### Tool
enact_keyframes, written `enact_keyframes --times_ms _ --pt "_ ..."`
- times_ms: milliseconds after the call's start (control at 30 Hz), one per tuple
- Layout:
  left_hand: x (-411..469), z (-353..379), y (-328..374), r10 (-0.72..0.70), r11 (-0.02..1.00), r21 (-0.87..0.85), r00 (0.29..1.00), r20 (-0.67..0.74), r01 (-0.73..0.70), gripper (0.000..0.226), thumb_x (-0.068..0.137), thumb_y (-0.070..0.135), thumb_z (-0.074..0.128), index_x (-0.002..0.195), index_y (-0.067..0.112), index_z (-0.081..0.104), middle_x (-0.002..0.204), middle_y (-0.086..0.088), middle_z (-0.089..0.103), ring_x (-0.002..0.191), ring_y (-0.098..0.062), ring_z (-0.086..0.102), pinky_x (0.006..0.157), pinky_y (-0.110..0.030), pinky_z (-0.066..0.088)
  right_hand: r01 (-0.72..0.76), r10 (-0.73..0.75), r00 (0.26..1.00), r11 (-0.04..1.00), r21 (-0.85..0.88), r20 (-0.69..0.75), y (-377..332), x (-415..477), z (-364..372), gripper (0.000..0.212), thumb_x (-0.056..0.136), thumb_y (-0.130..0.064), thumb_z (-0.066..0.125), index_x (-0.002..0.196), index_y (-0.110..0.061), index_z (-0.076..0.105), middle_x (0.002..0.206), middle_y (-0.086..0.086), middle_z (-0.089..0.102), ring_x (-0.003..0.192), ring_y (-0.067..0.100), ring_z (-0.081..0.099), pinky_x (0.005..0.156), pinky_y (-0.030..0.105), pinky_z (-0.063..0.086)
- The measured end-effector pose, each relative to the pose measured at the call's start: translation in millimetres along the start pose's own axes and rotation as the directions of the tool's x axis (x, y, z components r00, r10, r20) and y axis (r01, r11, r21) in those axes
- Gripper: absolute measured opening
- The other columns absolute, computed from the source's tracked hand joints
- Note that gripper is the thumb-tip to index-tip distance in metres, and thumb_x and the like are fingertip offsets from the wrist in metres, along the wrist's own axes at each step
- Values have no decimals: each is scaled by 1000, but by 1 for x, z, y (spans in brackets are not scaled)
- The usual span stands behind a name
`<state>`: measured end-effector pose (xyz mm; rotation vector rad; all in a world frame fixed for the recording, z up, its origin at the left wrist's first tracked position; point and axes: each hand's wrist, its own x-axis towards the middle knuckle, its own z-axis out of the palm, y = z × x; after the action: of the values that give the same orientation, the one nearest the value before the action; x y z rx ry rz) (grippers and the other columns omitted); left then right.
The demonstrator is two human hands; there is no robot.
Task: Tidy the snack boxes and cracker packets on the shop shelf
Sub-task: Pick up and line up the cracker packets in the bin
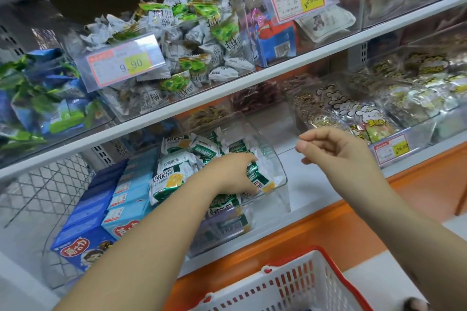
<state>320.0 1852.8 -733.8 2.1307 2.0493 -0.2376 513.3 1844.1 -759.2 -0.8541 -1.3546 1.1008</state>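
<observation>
Two bare hands are working at the bottom shelf (310, 169) right now. The left hand (235, 178) is reaching forward into the clear bin (284, 197). Its arm is stretching up from the lower left, palm facing down, and the fingers are curling round one of the cracker packets (171, 182) at the right end of the pile. The right hand (338, 153) is hovering just to the right of the bin, above the bare shelf. Its wrist is bending left and the fingers are curling loosely with the thumb close to the fingertips, gripping nothing at all.

The green-and-white cracker packets are lying jumbled inside the bin, pointing every which way. The ones near the bin's left wall are lying with their long axes running roughly left to right, a bit tilted. The one under the left fingers is pointing diagonally toward the bin's front right corner.

The blue snack boxes (101, 212) are sitting right beside the bin on its left, lined up in neat rows. Their long sides are running front to back and their short printed ends are facing out toward the front. A white basket (298, 285) with a red rim is sitting below the bin's front, closest to the camera.
</observation>
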Motion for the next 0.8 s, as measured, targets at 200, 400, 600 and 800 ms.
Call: enact_keyframes --times_ms 200,400,600,800 --pt "33 3 16 21 940 333 989 145 -69 80 75 55 71 142 28 37 136 4 51 122 -23 49 92 -37 37 -6 6 1000 1000 -3 9 0 0 1 6 85 -11 66 86 -16 65 78 5 68 65 9 64 64 12 51" --pt "56 5 12 10 1000 12 912 409 -16 65 76 39 76 133 22 50 128 2 54 104 -21 55 70 -28 52 -19 19 1000 1000 -5 14 3 4 -2 3 85 -11 66 88 -12 65 81 12 69 64 10 63 62 10 49" --pt "71 14 11 -20 997 81 903 428 -17 54 71 39 81 115 20 57 116 -1 58 95 -22 58 69 -33 55 -42 45 998 998 -53 44 10 9 -6 2 84 -16 67 85 -17 66 78 5 69 65 8 65 63 10 50" --pt "72 8 1 61 998 -7 919 390 -63 60 72 44 79 123 20 57 113 5 61 91 -17 61 67 -30 56 -53 56 997 996 -68 53 12 9 -5 2 84 -15 67 86 -14 66 74 4 68 62 6 63 61 8 47"
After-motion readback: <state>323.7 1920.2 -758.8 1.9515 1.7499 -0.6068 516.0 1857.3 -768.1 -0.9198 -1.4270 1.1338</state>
